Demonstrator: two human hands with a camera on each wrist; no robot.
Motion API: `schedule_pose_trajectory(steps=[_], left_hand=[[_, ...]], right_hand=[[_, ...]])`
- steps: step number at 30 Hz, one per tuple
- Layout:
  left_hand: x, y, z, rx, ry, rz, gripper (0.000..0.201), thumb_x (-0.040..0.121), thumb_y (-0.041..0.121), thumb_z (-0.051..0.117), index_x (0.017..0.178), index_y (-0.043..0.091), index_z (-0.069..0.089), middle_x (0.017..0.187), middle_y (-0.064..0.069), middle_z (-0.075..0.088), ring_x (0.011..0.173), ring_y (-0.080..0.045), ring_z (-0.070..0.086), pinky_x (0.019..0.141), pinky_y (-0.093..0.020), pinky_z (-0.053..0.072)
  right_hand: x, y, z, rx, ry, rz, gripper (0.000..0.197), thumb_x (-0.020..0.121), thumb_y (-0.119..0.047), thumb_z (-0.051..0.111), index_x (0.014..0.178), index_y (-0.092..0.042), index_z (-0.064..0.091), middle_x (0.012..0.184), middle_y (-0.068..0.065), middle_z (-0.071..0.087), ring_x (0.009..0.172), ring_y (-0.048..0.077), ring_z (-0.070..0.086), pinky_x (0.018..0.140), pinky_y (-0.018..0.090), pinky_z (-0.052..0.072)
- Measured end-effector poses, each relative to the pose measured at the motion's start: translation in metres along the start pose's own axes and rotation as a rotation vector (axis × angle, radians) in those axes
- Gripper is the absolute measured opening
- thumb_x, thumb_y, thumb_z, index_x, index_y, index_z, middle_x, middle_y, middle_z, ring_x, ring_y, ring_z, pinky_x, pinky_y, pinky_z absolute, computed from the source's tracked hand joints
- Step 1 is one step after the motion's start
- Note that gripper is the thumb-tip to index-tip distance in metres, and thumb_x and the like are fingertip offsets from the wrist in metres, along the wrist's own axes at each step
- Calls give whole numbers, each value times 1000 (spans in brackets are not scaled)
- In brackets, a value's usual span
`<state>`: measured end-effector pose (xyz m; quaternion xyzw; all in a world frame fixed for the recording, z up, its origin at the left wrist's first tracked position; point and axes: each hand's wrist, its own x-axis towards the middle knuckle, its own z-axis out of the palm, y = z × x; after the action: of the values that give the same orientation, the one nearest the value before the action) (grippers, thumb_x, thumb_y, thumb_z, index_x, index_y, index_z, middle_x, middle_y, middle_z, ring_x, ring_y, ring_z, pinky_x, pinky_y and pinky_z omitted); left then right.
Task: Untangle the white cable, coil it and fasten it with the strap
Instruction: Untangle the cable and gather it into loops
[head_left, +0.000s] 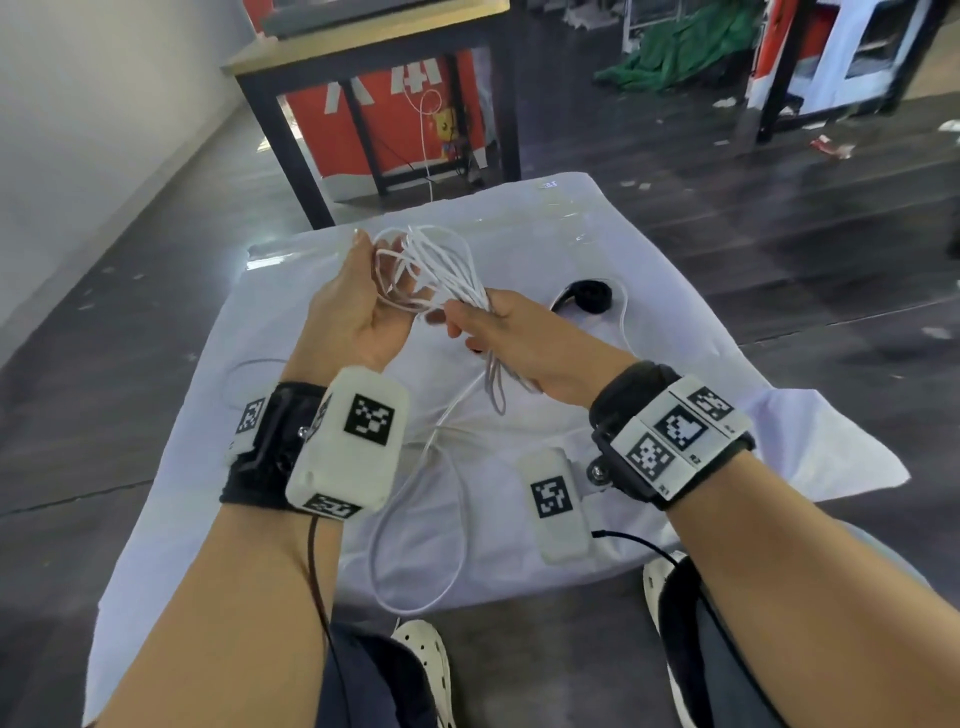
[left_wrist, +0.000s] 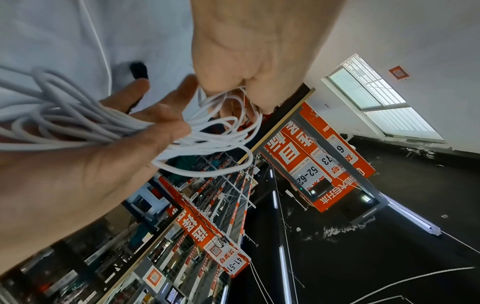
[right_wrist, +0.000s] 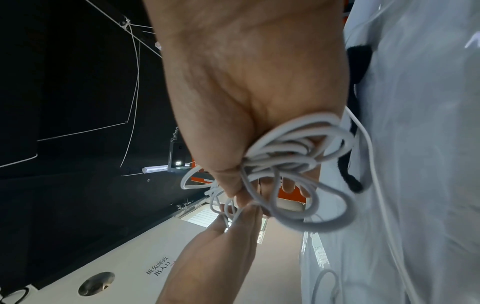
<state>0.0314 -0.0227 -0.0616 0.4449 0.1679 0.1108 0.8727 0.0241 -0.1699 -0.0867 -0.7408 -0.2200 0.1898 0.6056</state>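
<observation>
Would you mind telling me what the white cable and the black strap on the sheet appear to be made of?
Cable: probably smooth rubbery plastic, matte white; it bends into soft loops without kinks. Strap: apparently fuzzy black fabric, maybe hook-and-loop; its edge looks fibrous in the right wrist view.

White cloth-covered surface (head_left: 649, 291) on dark floor (head_left: 779, 218), black strap (head_left: 589, 295) lying on its far right part, loose loops of white cable (head_left: 415, 519) trailing over the cloth's near middle
</observation>
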Motion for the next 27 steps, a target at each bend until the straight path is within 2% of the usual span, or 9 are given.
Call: schedule_pose_trajectory(steps=[2, 5, 11, 14, 17, 20, 23, 25, 27], left_hand=[[-1, 1, 2, -14, -11, -1, 34, 102, 25, 42, 91, -1, 61, 84, -15, 68, 74, -24, 69, 81, -40, 57], [0, 2, 1, -38, -17, -6, 34, 102, 25, 40, 97, -2, 60, 85, -17, 69, 75, -24, 69, 79, -40, 58], [-4, 4, -1, -79, -23, -33, 35, 104, 24, 37, 94, -2, 59, 74, -17, 71, 64, -25, 71, 55, -36, 58], [-1, 8, -4, -135, 6, -20, 31, 103, 19, 41, 98, -6, 59, 80, -20, 70, 67, -26, 70, 58, -35, 58], [3, 11, -9, -138, 26, -19, 32, 102, 18, 43, 105, -9, 59, 88, -23, 70, 76, -30, 71, 69, -41, 60], [3, 13, -12, -122, 36, -33, 29, 100, 15, 46, 109, -10, 59, 86, -21, 71, 75, -28, 70, 67, -41, 60], [-1, 15, -12, -112, 62, -29, 22, 100, 13, 47, 92, -5, 59, 65, -14, 69, 56, -21, 69, 53, -32, 57], [-3, 15, -12, -72, 45, -8, 20, 99, 12, 49, 91, -3, 60, 67, -12, 68, 56, -19, 68, 56, -31, 58], [-4, 16, -12, 14, -22, 23, 20, 98, 13, 50, 102, -3, 61, 82, -13, 68, 69, -19, 67, 69, -32, 60]], right_hand=[[1, 1, 0, 30, -1, -32, 30, 102, -30, 42, 77, -18, 54, 116, -2, 63, 116, 21, 55, 107, 36, 40], [4, 3, 0, -29, 84, -82, 26, 101, -30, 43, 80, -19, 55, 113, 8, 56, 111, 27, 53, 105, 42, 40], [4, -1, 8, 86, -9, -83, 28, 102, -25, 42, 79, -17, 55, 97, -7, 61, 97, 9, 55, 101, 24, 41], [2, -5, 12, 126, -63, -94, 27, 103, -23, 39, 81, -13, 52, 82, -3, 63, 82, 9, 62, 97, 28, 45], [0, -7, 17, 222, -106, -28, 25, 103, -23, 39, 84, -8, 45, 71, 5, 52, 54, 12, 59, 75, 37, 55], [-2, -6, 18, 215, -110, 44, 25, 102, -26, 42, 83, -9, 46, 66, 5, 47, 42, 9, 45, 48, 25, 50], [-4, -8, 14, 74, -134, 34, 28, 100, -31, 46, 87, -7, 51, 61, 2, 45, 41, 8, 39, 44, 20, 40], [-5, -9, 9, 0, -158, 11, 27, 99, -31, 48, 88, -6, 53, 57, -1, 43, 40, 7, 36, 43, 19, 36], [-5, -7, 4, 10, -135, 10, 26, 99, -29, 49, 87, -7, 54, 54, -3, 40, 40, 7, 35, 43, 19, 34]])
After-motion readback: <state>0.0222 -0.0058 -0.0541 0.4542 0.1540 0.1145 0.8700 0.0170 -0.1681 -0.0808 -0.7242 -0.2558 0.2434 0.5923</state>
